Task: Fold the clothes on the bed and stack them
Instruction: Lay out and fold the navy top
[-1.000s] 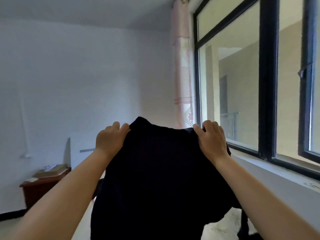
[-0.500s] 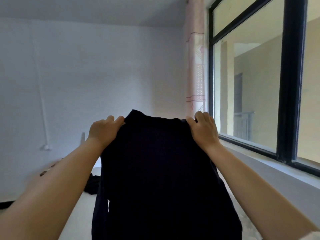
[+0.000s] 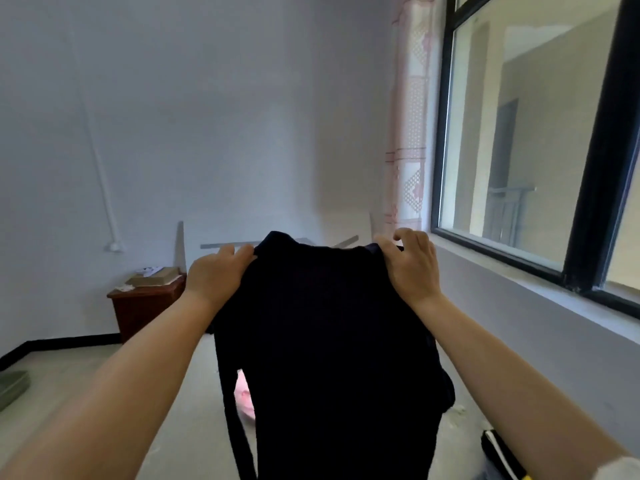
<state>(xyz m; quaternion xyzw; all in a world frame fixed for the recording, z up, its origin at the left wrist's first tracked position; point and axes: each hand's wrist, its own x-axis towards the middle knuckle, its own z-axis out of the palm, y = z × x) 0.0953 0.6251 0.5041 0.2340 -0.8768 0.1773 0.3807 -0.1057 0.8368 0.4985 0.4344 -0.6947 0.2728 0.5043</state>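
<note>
The left hand (image 3: 218,275) and the right hand (image 3: 412,268) each pinch an upper corner of the dark navy, soft fabric garment (image 3: 329,358), fingers curled over its top edge; it hangs between them in the air, long axis running straight down from the hands. Both hands sit level and equally near; lowering it flat looks the next need, the pale bed surface (image 3: 166,393) lying below.

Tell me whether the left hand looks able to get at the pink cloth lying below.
Probably not as things stand: the left hand grips the top edge of the raised dark garment, which hangs in front of most of the pink cloth.
</note>
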